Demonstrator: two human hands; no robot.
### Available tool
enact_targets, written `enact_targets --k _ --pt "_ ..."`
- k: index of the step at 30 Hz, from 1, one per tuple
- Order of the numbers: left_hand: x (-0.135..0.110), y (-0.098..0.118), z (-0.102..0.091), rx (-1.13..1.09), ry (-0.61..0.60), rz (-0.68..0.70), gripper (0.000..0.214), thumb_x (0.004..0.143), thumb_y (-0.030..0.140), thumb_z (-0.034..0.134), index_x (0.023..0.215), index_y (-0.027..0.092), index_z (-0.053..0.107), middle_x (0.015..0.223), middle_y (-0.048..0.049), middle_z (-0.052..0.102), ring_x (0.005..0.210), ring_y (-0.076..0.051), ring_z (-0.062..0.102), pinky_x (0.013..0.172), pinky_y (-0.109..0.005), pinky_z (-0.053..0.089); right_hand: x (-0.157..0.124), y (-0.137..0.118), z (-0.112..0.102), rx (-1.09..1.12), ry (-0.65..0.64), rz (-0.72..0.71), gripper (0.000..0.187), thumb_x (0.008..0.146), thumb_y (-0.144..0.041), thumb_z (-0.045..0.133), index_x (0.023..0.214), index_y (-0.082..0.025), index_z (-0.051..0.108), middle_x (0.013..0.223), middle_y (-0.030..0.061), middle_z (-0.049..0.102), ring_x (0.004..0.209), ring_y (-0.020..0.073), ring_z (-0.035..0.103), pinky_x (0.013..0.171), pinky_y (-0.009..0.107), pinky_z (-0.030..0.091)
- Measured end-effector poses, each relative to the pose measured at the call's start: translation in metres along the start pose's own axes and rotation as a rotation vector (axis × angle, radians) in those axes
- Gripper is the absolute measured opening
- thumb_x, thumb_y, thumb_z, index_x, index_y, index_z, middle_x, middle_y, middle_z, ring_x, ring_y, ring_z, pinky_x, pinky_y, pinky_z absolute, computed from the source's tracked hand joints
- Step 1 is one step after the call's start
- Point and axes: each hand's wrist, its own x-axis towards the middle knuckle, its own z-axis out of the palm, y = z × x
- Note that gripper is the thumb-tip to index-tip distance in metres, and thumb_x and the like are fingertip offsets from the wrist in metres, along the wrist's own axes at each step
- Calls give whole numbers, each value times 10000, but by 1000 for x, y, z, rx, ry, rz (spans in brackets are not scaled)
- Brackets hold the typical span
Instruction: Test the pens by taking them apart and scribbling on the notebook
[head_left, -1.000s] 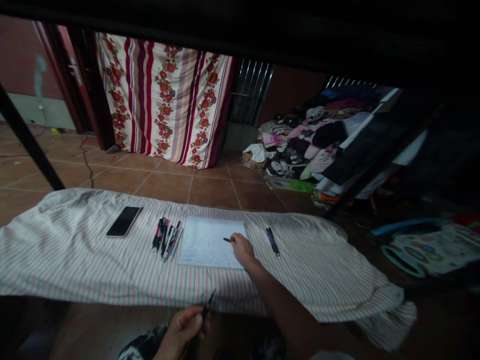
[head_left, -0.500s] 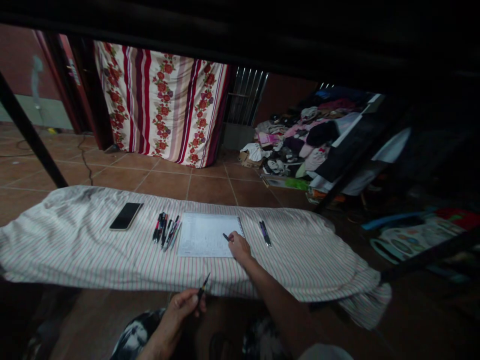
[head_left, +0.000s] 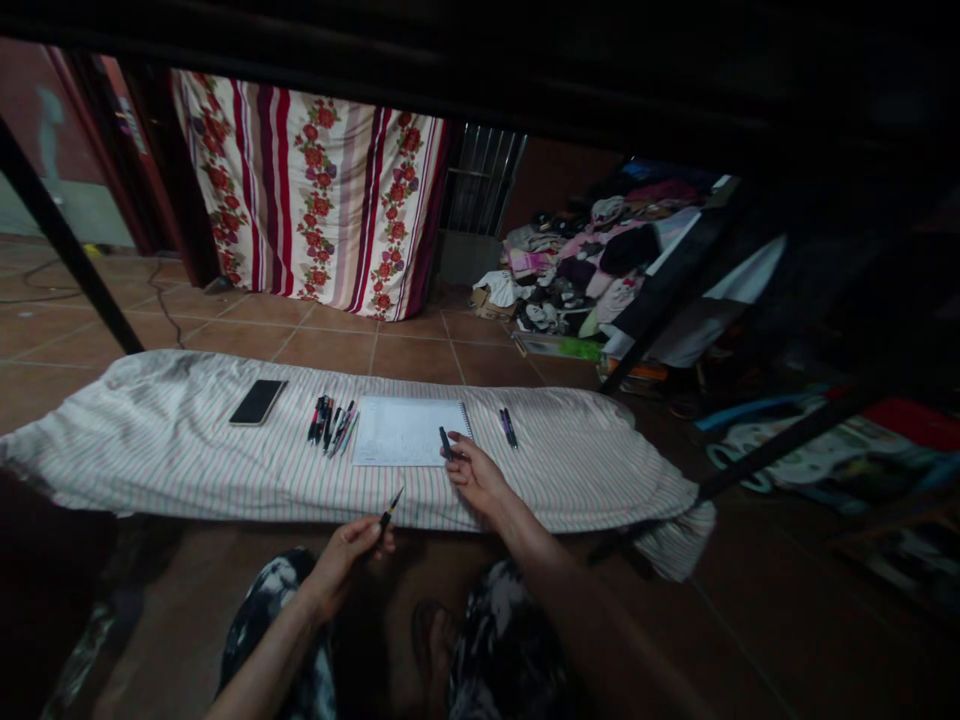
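Observation:
My left hand, in front of the table's near edge, pinches a dark pen whose thin pointed end sticks up to the right. Above the right side of a spiral notebook, my right hand grips a short black pen piece between thumb and fingers. Whether that piece is a cap or a barrel, I cannot tell. Faint writing covers the notebook's open page. Left of it lies a row of several pens. Two dark and purple pens lie to its right.
A phone rests on the striped cloth covering the low table. Dark metal bars rise at the left and right. Behind are a flowered curtain and a heap of clothes. My knees are below the table edge.
My right hand has lifted from the notebook page and turned, its black piece now more upright. The view has tilted, so the table and my left hand appear higher.

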Motion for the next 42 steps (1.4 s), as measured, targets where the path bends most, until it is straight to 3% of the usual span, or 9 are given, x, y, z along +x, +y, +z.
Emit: enact_targets --k 6,12,17,25,35,42 --pt "-21 5 10 44 11 48 291 623 355 731 791 120 692 719 -52 661 701 -143 573 659 -239 383 -48 -11 8 197 -117 36 319 616 -135 538 911 -229 461 610 -24 564 446 70 441 363 128 224" --pt "-37 7 20 36 -14 106 294 621 382 726 774 133 696 694 -43 648 682 -136 561 640 -232 378 -72 -8 9 337 -200 70 226 618 -78 598 817 -182 568 639 7 594 554 72 534 447 120 374" --pt "-44 10 22 13 -9 139 250 653 353 710 788 143 696 701 -35 645 683 -128 565 643 -228 375 -86 -3 15 249 -140 0 119 615 -160 699 714 -113 651 703 11 586 558 49 521 460 122 399" --pt "-55 20 37 56 9 167 251 657 361 703 772 138 693 648 -17 632 643 -113 548 635 -224 370 -112 -24 18 108 -126 -177 232 579 -195 766 795 -146 699 647 -18 563 612 36 472 559 112 389" --pt "-57 16 51 164 -31 199 219 710 347 657 798 150 689 654 -15 628 660 -116 534 647 -228 372 -119 -28 11 -256 -24 -448 227 730 -370 634 837 -170 647 670 5 586 570 79 456 485 192 332" --pt "-58 15 54 205 -12 189 242 706 358 656 834 156 693 651 -13 629 659 -121 530 656 -236 368 -120 -29 12 -383 -64 -439 235 749 -394 597 845 -181 621 761 25 603 621 104 516 484 200 365"
